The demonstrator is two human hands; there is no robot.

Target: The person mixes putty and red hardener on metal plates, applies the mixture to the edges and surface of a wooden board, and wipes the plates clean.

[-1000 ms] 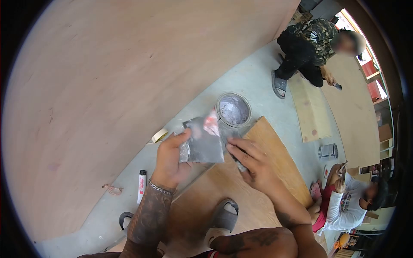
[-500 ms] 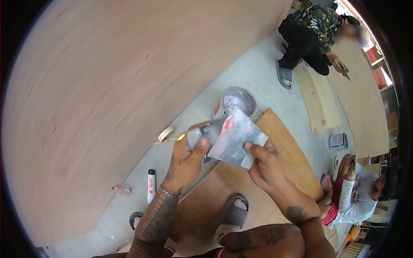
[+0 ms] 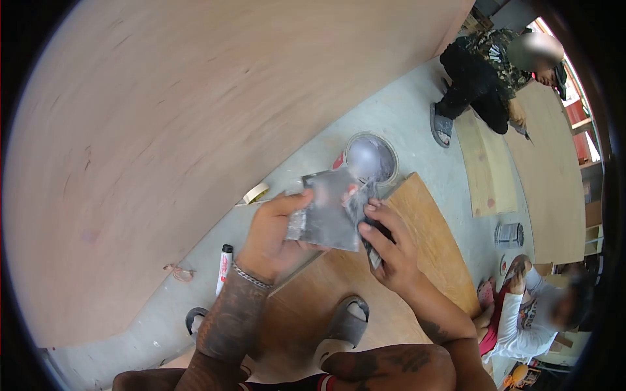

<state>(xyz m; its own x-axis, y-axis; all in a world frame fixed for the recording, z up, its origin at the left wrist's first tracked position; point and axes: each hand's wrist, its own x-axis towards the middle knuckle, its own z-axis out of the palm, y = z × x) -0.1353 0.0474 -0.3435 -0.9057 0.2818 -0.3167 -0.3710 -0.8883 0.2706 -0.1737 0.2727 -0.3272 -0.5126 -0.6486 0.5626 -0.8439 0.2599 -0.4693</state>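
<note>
My left hand (image 3: 266,238) grips a flat metal putty scraper (image 3: 331,221), its broad grey face turned up to me. In my right hand (image 3: 392,251) is a second putty scraper (image 3: 366,225), tilted nearly edge-on, its edge against or very close to the first blade. A reddish smear mixed with pale putty (image 3: 353,190) shows between the two blades, blurred by motion. Just beyond them stands an open can of greyish-lilac putty (image 3: 372,159), partly hidden by the left scraper.
A large wooden panel (image 3: 156,143) fills the left side. On the floor lie a tape roll (image 3: 256,193) and a black-capped tube (image 3: 223,270). A brown board (image 3: 430,241) lies beneath me. Two people (image 3: 486,85) work at right, near another can (image 3: 509,234).
The right scraper has turned from face-up to nearly edge-on, while the left one now shows its broad face. The red smear now sits between the blades. My view has shifted slightly.
</note>
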